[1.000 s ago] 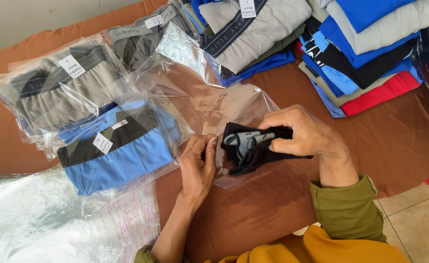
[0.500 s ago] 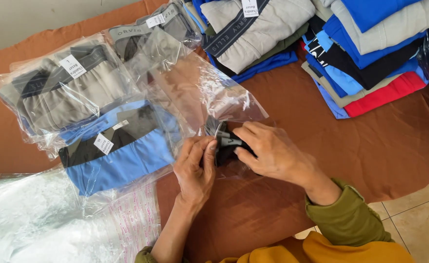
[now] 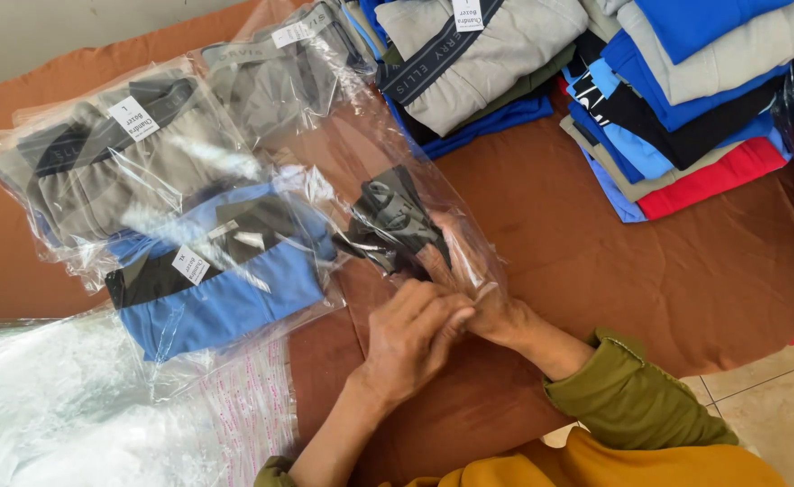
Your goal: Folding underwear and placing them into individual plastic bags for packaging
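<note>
A clear plastic bag (image 3: 397, 171) lies on the brown cloth (image 3: 595, 261) with a folded black garment (image 3: 397, 221) inside it. My right hand (image 3: 482, 298) reaches into the bag's mouth, its fingers under the plastic behind the garment. My left hand (image 3: 410, 338) pinches the bag's near edge, just below the garment.
Bagged grey garments (image 3: 126, 171) and a bagged blue and black one (image 3: 207, 280) lie at the left. Stacks of folded garments (image 3: 685, 99) in blue, grey, black and red stand at the back right. Empty clear bags (image 3: 72, 415) pile at the near left. Tiled floor (image 3: 775, 406) shows at the right.
The black garment has gone from outside the bag's mouth to deep inside the bag. My right hand followed it in; my left hand stayed at the bag's edge.
</note>
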